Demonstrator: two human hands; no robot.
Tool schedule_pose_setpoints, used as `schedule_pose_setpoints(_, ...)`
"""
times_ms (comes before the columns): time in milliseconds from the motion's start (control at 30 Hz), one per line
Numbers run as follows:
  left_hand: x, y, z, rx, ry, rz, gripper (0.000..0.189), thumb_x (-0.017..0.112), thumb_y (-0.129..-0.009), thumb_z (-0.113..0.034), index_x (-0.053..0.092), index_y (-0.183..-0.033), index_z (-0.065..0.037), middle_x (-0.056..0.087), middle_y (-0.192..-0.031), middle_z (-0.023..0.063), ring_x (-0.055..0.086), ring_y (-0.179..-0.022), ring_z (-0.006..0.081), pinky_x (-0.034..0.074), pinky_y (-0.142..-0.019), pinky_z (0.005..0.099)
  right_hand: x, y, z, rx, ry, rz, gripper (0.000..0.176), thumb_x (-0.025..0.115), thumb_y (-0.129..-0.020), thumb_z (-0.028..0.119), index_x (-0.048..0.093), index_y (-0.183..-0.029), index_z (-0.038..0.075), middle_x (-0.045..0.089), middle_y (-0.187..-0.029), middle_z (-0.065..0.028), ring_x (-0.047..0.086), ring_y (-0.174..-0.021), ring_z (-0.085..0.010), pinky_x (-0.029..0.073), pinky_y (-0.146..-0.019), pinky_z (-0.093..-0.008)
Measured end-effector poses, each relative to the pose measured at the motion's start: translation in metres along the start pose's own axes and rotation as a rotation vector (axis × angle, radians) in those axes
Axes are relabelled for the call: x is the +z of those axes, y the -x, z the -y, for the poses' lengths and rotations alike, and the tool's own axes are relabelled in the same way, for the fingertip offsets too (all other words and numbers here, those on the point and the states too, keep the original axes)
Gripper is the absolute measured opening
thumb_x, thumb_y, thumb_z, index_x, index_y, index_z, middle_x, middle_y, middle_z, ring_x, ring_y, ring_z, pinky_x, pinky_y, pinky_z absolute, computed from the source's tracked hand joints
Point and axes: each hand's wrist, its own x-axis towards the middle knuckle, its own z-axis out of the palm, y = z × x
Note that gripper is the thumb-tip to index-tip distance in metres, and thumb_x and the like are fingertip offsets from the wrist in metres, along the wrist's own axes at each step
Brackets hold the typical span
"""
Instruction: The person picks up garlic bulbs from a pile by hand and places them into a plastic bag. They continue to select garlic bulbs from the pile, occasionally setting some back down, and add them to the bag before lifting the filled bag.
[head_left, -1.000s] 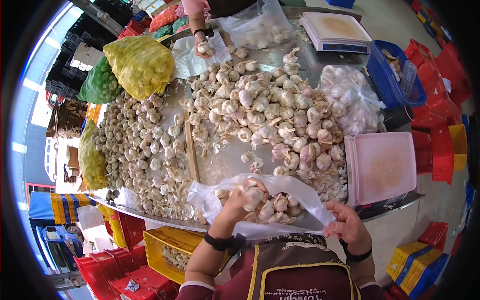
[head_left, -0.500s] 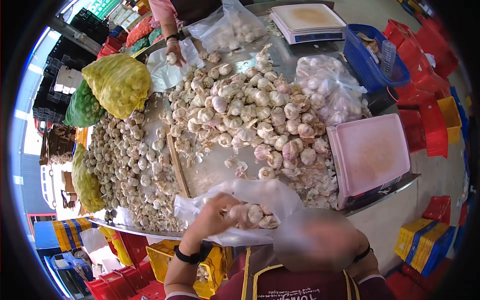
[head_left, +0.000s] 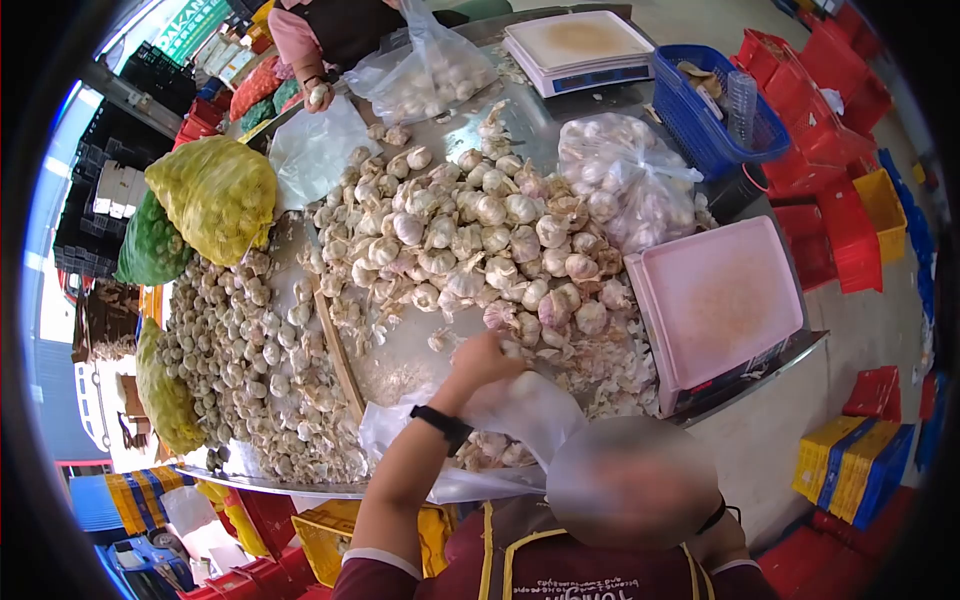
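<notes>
My left hand, with a black band on its wrist, reaches over a clear plastic bag at the table's near edge. Its fingers curl round a garlic bulb at the front of the heap, partly covering it. Inside the bag lie several garlic bulbs. A large heap of garlic spreads beyond, with loose skins to its right. A blurred patch hides my right hand; only the right forearm and a dark wristband show beside it.
A pink-topped scale stands right, another scale at the back. A filled bag sits near a blue basket. A wooden strip divides the heaps. Across the table, another person's hand holds garlic.
My left hand has moved from above the bulbs in the bag forward to a bulb on the table. The view has shifted slightly. The other person's hand has drawn back.
</notes>
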Motion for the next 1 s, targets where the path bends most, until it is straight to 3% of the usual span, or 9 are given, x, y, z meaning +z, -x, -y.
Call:
schedule_pose_setpoints(233,-0.033,0.013,0.042,-0.047,1.737,0.307,0.035,0.066,-0.077,-0.020,0.061,-0.108,-0.004,0.064,-0.078,0.0056,0.065,-0.076,0.0197,0.053,-0.068,0.0314,-0.014,-0.005,0.005,-0.018,-0.089,0.027,0.055,0.064,-0.087,0.013,0.038,-0.134,0.000,0.059,-0.095,-0.0045,0.053,-0.081,-0.0073,0.044,-0.074,-0.0232)
schedule_pose_setpoints(333,0.008,-0.027,0.064,-0.031,0.829,-0.210,0.051,0.068,-0.075,-0.020,0.050,-0.122,-0.008,0.066,-0.079,0.0054,0.065,-0.075,0.0277,0.051,-0.066,0.0417,-0.016,-0.008,0.010,-0.002,-0.040,0.027,0.055,0.063,-0.087,0.012,0.038,-0.134,0.000,0.058,-0.091,-0.0036,0.053,-0.077,-0.0070,0.044,-0.071,-0.0231)
schedule_pose_setpoints(367,0.015,-0.030,0.058,-0.031,0.834,-0.212,0.051,0.068,-0.075,-0.020,0.050,-0.122,-0.008,0.066,-0.079,0.0054,0.065,-0.075,0.0277,0.051,-0.066,0.0417,-0.016,-0.009,0.011,0.002,-0.037,0.027,0.055,0.063,-0.087,0.012,0.038,-0.134,0.000,0.058,-0.091,-0.0036,0.053,-0.077,-0.0070,0.044,-0.071,-0.0231)
schedule_pose_setpoints(433,-0.004,-0.018,0.019,0.063,0.018,-0.375,0.050,0.069,-0.075,-0.021,0.050,-0.121,-0.015,0.067,-0.081,0.0097,0.065,-0.076,0.0318,0.051,-0.067,0.0439,-0.016,-0.011,0.012,-0.004,-0.036,0.005,0.055,0.063,-0.087,0.011,0.037,-0.134,0.000,0.058,-0.089,-0.0031,0.053,-0.076,-0.0068,0.044,-0.070,-0.0223)
schedule_pose_setpoints(700,-0.020,-0.028,0.017,0.086,-0.102,-0.226,0.049,0.071,-0.073,-0.024,0.054,-0.119,-0.014,0.068,-0.086,0.0118,0.066,-0.076,0.0308,0.051,-0.066,0.0416,-0.018,-0.011,0.006,-0.018,-0.079,-0.080,0.060,0.064,-0.085,0.013,0.035,-0.135,-0.001,0.060,-0.087,-0.0058,0.054,-0.070,-0.0085,0.043,-0.064,-0.0209)
schedule_pose_setpoints(767,-0.013,-0.022,0.036,0.018,0.622,-0.268,0.049,0.069,-0.076,-0.030,0.055,-0.116,-0.006,0.067,-0.080,0.0099,0.064,-0.067,0.0236,0.050,-0.059,0.0349,-0.022,-0.010,0.004,-0.022,-0.089,-0.101,0.061,0.065,-0.084,0.014,0.035,-0.135,-0.002,0.062,-0.086,-0.0082,0.056,-0.067,-0.0102,0.044,-0.063,-0.0214)
schedule_pose_setpoints(833,-0.020,-0.006,0.053,0.040,0.818,-0.155,0.056,0.066,-0.078,-0.036,0.053,-0.119,-0.001,0.064,-0.074,0.0074,0.060,-0.060,0.0180,0.048,-0.054,0.0287,-0.025,-0.012,0.003,-0.019,-0.175,-0.107,0.060,0.063,-0.086,0.011,0.033,-0.137,-0.001,0.059,-0.084,-0.0071,0.053,-0.065,-0.0087,0.042,-0.061,-0.0211)
schedule_pose_setpoints(900,-0.041,0.033,0.049,0.117,1.633,0.242,0.063,0.068,-0.076,-0.036,0.048,-0.127,-0.004,0.063,-0.082,0.0132,0.058,-0.055,0.0200,0.046,-0.051,0.0280,-0.029,-0.015,0.003,-0.030,-0.179,-0.099,0.060,0.062,-0.087,0.012,0.033,-0.137,-0.001,0.059,-0.081,-0.0070,0.052,-0.063,-0.0088,0.042,-0.060,-0.0210)
schedule_pose_setpoints(1000,-0.057,0.078,0.021,0.379,1.918,0.422,0.068,0.069,-0.075,-0.036,0.042,-0.129,-0.005,0.058,-0.090,0.0190,0.055,-0.050,0.0204,0.045,-0.045,0.0281,-0.039,-0.026,-0.009,-0.144,-0.216,-0.088,0.058,0.060,-0.088,0.015,0.033,-0.138,0.000,0.058,-0.075,-0.0060,0.051,-0.060,-0.0089,0.043,-0.060,-0.0217)
